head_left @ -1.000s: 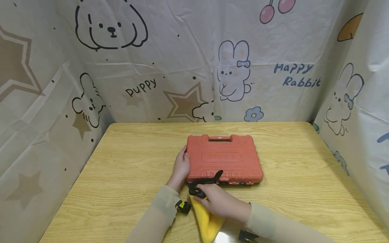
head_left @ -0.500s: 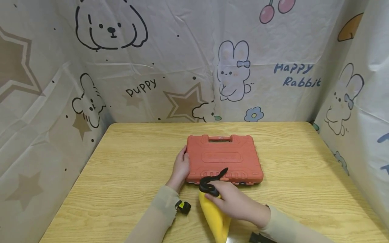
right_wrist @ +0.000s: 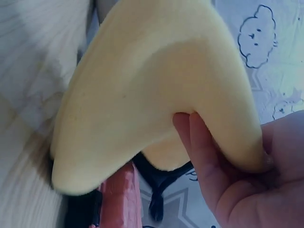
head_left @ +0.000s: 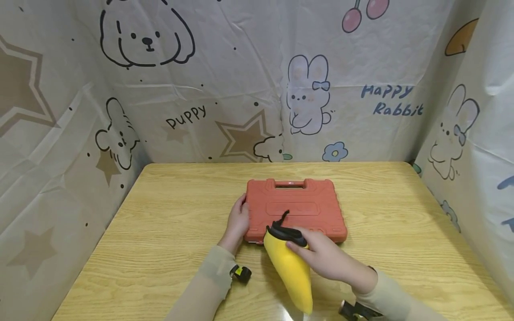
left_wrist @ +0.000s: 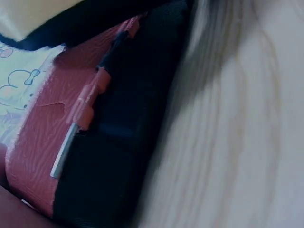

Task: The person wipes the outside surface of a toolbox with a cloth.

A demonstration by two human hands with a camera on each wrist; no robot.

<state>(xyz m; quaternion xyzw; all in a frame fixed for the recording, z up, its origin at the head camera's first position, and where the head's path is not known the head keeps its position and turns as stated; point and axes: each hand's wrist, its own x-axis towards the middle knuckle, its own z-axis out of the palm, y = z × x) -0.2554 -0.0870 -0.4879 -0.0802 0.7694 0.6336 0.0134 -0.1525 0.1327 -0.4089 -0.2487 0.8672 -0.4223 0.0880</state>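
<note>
A red plastic carrying case (head_left: 295, 200) lies flat on the wooden table. Along its left side rests my left hand (head_left: 238, 219), its fingers pointing forward against the edge. My right hand (head_left: 325, 256) pinches a soft yellow cloth piece (head_left: 290, 267) by its black band, over the front of the case. A thin black cord (head_left: 285, 216) sticks up from that band. In the right wrist view, thumb and fingers squeeze a fold of the yellow cloth (right_wrist: 142, 90). The left wrist view shows the black side (left_wrist: 123, 123) of the case and a silver pin (left_wrist: 64, 151).
The wooden table (head_left: 172, 209) runs back to a patterned cloth backdrop (head_left: 241, 89), with similar cloth on both sides. A black wrist camera (head_left: 241, 273) is worn on the left forearm, and another (head_left: 355, 310) on the right.
My right hand has moved right and slightly back toward the viewer, carrying the yellow cloth piece, whose lower tip has swung right. The case and left hand stay in place.
</note>
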